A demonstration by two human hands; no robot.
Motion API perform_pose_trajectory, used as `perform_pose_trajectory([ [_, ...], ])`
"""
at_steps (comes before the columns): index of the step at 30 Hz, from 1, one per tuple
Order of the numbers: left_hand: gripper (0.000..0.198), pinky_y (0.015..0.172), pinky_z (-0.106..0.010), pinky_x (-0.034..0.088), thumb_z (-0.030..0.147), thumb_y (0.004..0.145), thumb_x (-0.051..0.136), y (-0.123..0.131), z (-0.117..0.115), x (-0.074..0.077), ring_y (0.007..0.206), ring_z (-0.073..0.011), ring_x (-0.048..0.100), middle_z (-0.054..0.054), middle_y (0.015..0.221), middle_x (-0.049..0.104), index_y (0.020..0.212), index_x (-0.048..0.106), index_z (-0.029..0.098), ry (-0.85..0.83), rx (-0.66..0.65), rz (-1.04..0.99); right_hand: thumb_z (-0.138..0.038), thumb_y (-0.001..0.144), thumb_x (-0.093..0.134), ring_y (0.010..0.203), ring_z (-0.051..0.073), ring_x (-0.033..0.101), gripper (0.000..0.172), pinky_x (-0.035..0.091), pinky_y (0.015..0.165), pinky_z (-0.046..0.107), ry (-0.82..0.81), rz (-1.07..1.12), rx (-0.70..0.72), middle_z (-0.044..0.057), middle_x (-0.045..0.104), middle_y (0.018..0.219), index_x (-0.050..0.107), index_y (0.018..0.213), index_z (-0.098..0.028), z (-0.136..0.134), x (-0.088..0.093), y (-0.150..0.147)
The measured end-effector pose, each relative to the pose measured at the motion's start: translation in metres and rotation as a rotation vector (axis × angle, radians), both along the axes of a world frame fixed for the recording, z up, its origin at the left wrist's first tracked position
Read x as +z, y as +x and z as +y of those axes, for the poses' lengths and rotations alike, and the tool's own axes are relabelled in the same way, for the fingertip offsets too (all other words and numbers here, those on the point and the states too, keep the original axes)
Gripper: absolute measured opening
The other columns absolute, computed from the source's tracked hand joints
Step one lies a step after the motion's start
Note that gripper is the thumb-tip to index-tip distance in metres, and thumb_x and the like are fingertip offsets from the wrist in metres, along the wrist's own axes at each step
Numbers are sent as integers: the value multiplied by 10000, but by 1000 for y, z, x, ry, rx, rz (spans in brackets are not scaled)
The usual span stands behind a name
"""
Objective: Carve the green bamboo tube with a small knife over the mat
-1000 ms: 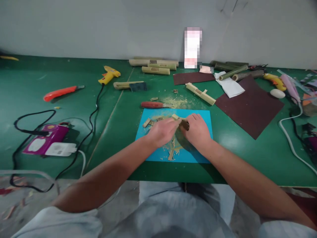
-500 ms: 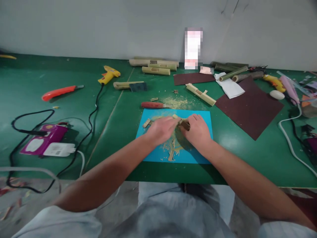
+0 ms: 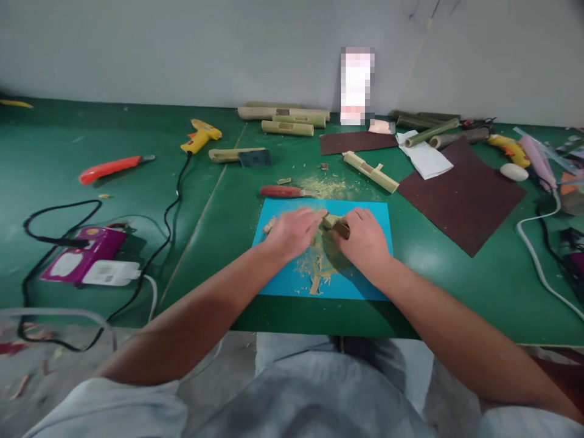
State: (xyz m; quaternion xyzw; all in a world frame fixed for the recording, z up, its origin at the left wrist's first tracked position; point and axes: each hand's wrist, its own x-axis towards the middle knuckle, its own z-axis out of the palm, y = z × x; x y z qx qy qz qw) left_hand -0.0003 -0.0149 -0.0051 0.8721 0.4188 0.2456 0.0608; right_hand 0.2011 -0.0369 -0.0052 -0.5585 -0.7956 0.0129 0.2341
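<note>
Over a blue sheet [image 3: 365, 286], my right hand [image 3: 367, 238] is closed around a short bamboo piece [image 3: 333, 221] with a dark brown hollow or flat face showing. Close to its left end, my left hand [image 3: 294, 232] has its fingers drawn together. A thin brown edge shows at those fingertips; what it belongs to is unclear. Bamboo shavings [image 3: 316, 283] and pale dust lie on the sheet below the hands. A small bamboo offcut [image 3: 269, 225] is partly hidden behind my left hand. Just past the sheet lies a red-handled tool [image 3: 280, 191].
Cut bamboo tubes [image 3: 287, 128] lie along the wall, and a notched one [image 3: 370, 172] lies closer. Brown sandpaper sheets [image 3: 465, 201] are on the right. To the left are a yellow glue gun [image 3: 201, 137], an orange-handled cutter [image 3: 112, 170] and a purple power strip [image 3: 84, 252] with cords.
My left hand has drawn slightly left, and more of the bamboo piece's left end shows. My right hand keeps its hold in nearly the same place.
</note>
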Motion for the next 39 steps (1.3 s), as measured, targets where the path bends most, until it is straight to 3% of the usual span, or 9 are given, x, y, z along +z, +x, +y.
perform_pose_trajectory([
  [6,330,826,-309,553,290,1037,423,6,-3,5,943,-200,691,-83,1005,722,1232,668,186,-53,-47,-36,-312,915,556,850,262,539,141,411,748,401,-2,16,3,97,613,854,565,817,-211,0,-1,0],
  [15,256,808,-308,554,311,982,564,3,1,11,935,-201,696,-72,995,740,1157,720,210,-72,1,-97,-310,907,563,849,262,545,125,411,742,400,-13,19,4,91,616,855,555,822,-220,0,2,0],
  [17,261,780,-298,561,322,977,562,4,0,16,883,-189,701,-69,972,752,1128,740,206,-140,38,-177,-322,906,573,852,261,548,133,410,741,394,-18,10,-7,90,620,854,556,824,-218,0,3,0],
  [22,332,455,-215,467,394,970,536,7,1,25,502,-103,579,-51,764,730,1062,746,154,-519,189,-555,-362,900,604,847,258,551,169,404,719,381,-33,1,-20,91,630,852,568,826,-214,0,6,1],
  [26,298,394,-197,411,379,924,593,8,4,26,413,-74,508,-45,687,705,998,730,125,-676,208,-759,-379,902,609,864,262,556,183,407,734,384,-27,20,-7,96,637,859,597,838,-208,-1,8,3],
  [30,285,389,-192,391,360,922,600,8,3,28,398,-66,486,-38,654,691,993,730,117,-649,237,-778,-384,892,619,886,268,562,191,421,757,392,-29,31,8,104,647,884,622,871,-194,-3,11,5],
  [34,324,447,-200,447,373,958,561,5,0,28,467,-85,535,-24,673,692,1095,748,145,-532,227,-622,-406,871,638,889,269,568,207,430,754,392,-12,25,22,101,647,882,626,880,-200,-8,15,12],
  [39,311,754,-279,573,348,989,526,-2,0,23,847,-174,706,-59,970,761,1146,752,202,-245,147,-351,-444,858,660,867,254,584,230,421,691,364,-31,-2,-6,79,643,860,605,838,-221,-16,20,24],
])
